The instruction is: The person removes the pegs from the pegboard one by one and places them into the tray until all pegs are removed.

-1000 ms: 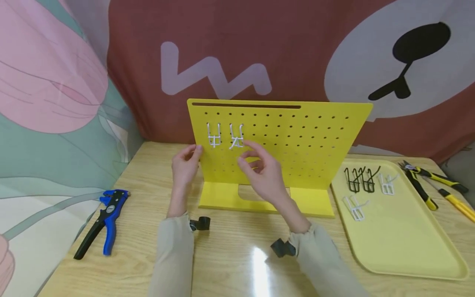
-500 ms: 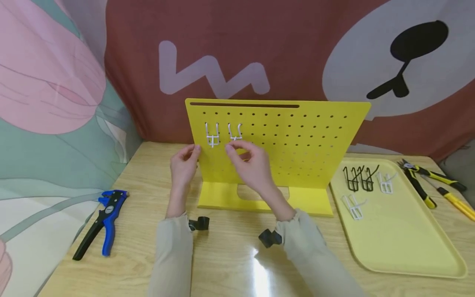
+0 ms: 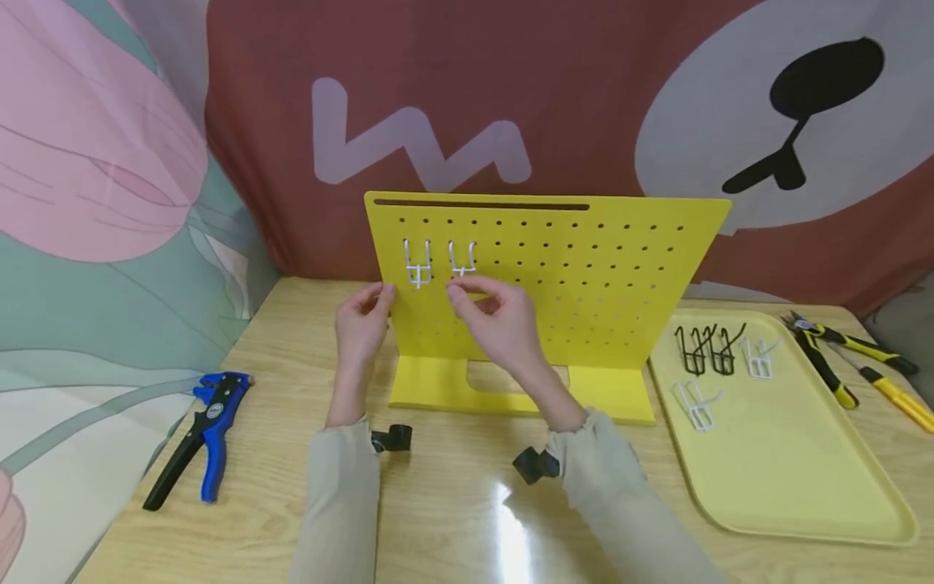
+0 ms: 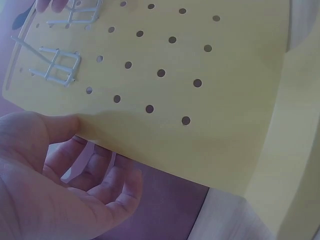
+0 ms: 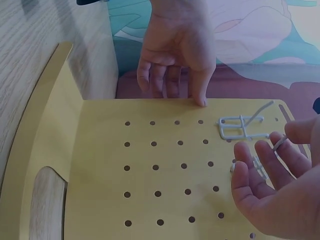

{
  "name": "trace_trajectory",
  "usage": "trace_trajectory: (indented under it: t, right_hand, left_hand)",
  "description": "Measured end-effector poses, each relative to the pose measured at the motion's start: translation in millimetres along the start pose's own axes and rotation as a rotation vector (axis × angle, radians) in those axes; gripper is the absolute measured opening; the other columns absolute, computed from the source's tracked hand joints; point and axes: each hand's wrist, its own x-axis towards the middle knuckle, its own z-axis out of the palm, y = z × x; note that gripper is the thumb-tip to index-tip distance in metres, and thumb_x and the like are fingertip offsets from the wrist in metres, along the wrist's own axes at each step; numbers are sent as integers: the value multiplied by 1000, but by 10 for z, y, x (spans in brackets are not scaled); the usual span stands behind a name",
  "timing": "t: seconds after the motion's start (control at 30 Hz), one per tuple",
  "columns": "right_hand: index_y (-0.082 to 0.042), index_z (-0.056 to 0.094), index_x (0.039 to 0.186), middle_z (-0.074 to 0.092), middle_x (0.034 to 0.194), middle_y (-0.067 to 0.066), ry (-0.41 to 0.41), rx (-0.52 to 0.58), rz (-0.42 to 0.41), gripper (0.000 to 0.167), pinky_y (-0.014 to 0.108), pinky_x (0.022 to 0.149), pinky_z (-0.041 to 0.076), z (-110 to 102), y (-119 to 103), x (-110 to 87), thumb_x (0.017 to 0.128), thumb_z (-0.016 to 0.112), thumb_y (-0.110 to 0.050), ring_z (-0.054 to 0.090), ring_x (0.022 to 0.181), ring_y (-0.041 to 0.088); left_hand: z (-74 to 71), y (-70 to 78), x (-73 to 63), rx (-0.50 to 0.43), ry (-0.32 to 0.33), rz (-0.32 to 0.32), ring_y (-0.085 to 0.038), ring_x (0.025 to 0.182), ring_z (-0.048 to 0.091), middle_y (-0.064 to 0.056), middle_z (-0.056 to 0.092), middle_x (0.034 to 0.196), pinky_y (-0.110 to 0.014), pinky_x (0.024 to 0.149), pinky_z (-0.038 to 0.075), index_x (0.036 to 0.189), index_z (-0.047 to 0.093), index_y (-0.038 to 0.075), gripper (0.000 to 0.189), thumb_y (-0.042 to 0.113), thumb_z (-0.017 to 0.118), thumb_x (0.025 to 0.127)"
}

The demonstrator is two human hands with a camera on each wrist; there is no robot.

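A yellow pegboard (image 3: 606, 324) stands upright on its base. My left hand (image 3: 362, 324) grips its left edge, thumb on the front face and the other fingers behind, as the left wrist view shows. Two white wire hooks sit side by side in the upper left holes. The left hook (image 3: 418, 274) has nothing touching it. My right hand (image 3: 503, 323) is at the second hook (image 3: 463, 270) and pinches the end of its projecting prong (image 5: 279, 143) between thumb and index finger. In the head view, my fingers cover that hook's lower part.
On the right, a pale yellow tray (image 3: 803, 478) holds two black hooks (image 3: 706, 353) and two white hooks (image 3: 696, 410). Beyond it lie yellow-and-black pliers (image 3: 824, 349) and a yellow-handled tool (image 3: 901, 401). A blue-and-black wire stripper (image 3: 207, 434) lies at the left.
My right hand has come left from beside the second hook, its thumb and index finger closing on the prong. My left hand stays at the board's edge.
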Motion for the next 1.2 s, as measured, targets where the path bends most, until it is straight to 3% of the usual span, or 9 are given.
trace_trajectory:
  t: [0.17,0.3,0.5,0.57,0.67,0.87,1.2]
  right_hand:
    - [-5,70,109,70,105,6,-26,44,-1,23,23,52,46,-32,16,-20,94,64,-19,67,82,32]
    - [0,68,111,68,108,14,-43,140,-29,23,22,55,46,-57,26,-81,94,62,-15,66,84,36]
    - [4,68,108,69,107,17,-26,237,-76,19,35,68,54,-122,-15,-171,94,61,-7,67,78,32]
    - [4,68,107,69,105,15,-24,243,-75,19,38,71,55,-150,-37,-192,94,60,-7,67,76,27]
    - [5,67,106,69,103,17,-21,252,-76,18,33,68,54,-192,-53,-211,94,60,-6,67,74,21]
    - [6,67,105,69,101,18,-24,238,-52,18,28,67,54,-269,-17,-232,95,59,-7,67,72,18]
    - [8,64,106,68,97,21,-31,228,28,21,31,67,55,-430,135,-334,98,55,-9,66,73,19]
  left_hand:
    - [13,-6,8,-8,3,0,-17,92,56,-12,62,111,-27,74,48,120,65,3,35,28,61,95]
    - [12,-15,8,-8,1,-2,-19,91,56,-12,62,109,-27,74,48,120,65,3,35,27,62,95]
    - [20,-5,9,-9,10,1,-17,89,56,-13,63,109,-24,71,48,119,65,3,34,27,62,95]
    - [20,-3,10,-7,13,-2,-17,90,56,-13,63,109,-26,73,48,119,65,3,34,27,62,95]
    - [18,-1,14,-3,10,-12,-19,91,57,-13,63,111,-28,75,48,120,65,3,35,27,62,95]
    - [7,15,9,-9,9,-16,-19,92,57,-13,62,111,-34,80,49,120,65,3,35,27,61,95]
    - [13,3,-2,-1,10,3,-17,90,56,-13,63,113,-23,70,46,118,66,3,35,29,62,95]
